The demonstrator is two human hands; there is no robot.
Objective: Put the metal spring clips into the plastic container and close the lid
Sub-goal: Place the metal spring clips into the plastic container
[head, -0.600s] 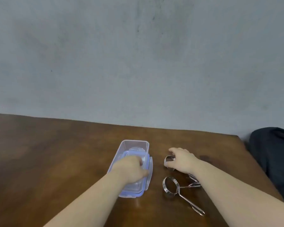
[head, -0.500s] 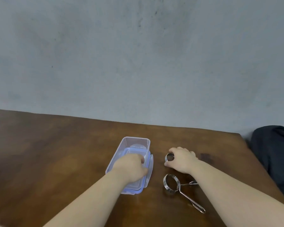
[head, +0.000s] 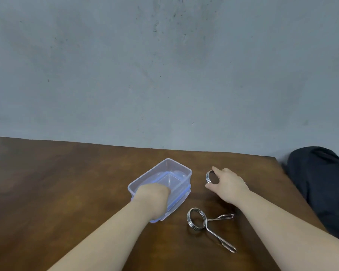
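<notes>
Left hand (head: pixel 152 200): it grips the near edge of the plastic container (head: pixel 165 177), which sits tipped on its blue-edged lid (head: pixel 179 202).
Right hand (head: pixel 226 183): it pinches one spring clip (head: pixel 210 177) by its coil, just right of the container.
Second spring clip (head: pixel 197 219): it lies flat on the brown counter (head: pixel 67 192), near the lid.
Dark cloth (head: pixel 321 182): far right.
Writing: none I can read.

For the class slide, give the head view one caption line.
Left hand grips the open plastic container; right hand picks up one spring clip, another waits.
</notes>
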